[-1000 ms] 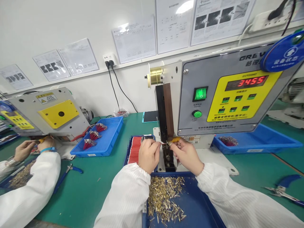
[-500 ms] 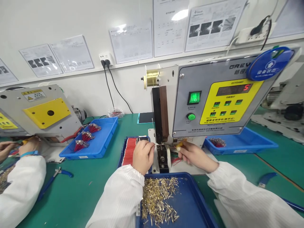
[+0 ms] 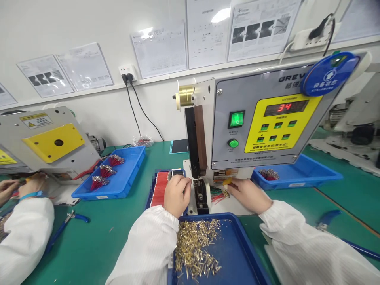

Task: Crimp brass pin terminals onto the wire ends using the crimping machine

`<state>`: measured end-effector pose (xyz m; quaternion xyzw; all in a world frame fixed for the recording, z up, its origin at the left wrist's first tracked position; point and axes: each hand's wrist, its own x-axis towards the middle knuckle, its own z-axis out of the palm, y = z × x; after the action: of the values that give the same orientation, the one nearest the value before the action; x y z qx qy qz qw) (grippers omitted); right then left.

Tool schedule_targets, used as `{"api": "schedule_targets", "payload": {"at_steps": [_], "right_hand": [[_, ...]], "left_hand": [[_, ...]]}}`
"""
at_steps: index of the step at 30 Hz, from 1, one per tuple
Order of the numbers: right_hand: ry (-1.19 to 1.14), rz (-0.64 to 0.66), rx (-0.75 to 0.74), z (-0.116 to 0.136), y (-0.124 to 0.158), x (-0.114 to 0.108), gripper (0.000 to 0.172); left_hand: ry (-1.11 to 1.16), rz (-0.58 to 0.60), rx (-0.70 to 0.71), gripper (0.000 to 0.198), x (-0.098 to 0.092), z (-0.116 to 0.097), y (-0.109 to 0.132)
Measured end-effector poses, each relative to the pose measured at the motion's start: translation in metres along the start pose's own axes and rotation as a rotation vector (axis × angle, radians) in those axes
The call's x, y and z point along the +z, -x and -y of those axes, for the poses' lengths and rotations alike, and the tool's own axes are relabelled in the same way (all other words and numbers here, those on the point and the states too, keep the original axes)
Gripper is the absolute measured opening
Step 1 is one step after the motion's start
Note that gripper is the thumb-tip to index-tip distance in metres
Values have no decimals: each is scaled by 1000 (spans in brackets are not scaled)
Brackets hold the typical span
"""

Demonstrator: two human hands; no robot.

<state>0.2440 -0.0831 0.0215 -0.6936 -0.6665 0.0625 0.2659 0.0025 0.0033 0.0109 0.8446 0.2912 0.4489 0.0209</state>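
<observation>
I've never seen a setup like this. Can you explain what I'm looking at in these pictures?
This view comes from a camera worn on a person's head, looking down at their own hands. The grey machine with a yellow control panel, likely a terminal crimper, stands on a green bench. The left hand sits by its narrow metal press, beside a dark blue tray of red wires. The right hand has a small yellow piece at its fingertips. Below lies a blue tray of loose brass pins. A co-worker's hands work at the left.
</observation>
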Motion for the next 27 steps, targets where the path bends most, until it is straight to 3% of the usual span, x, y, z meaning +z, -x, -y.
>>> {"api": "schedule_targets", "payload": {"at_steps": [3,8,11,15,21,27], "right_hand": [[-10,26,-61,15,7,3,33],[-15,353,-299,59,30,8,25],[77,453,-384,76,41,15,23],[114,481,-407,79,45,21,18],[14,536,-329,73,40,16,19],[-67,543,-342,73,42,14,17]], "left_hand": [[6,0,-3,15,1,1,1],[-1,7,-5,16,1,1,1],[-1,13,-12,15,2,0,1],[4,20,-14,16,2,0,1],[16,34,-28,15,1,-1,1],[16,37,-30,14,1,-4,2]]}}
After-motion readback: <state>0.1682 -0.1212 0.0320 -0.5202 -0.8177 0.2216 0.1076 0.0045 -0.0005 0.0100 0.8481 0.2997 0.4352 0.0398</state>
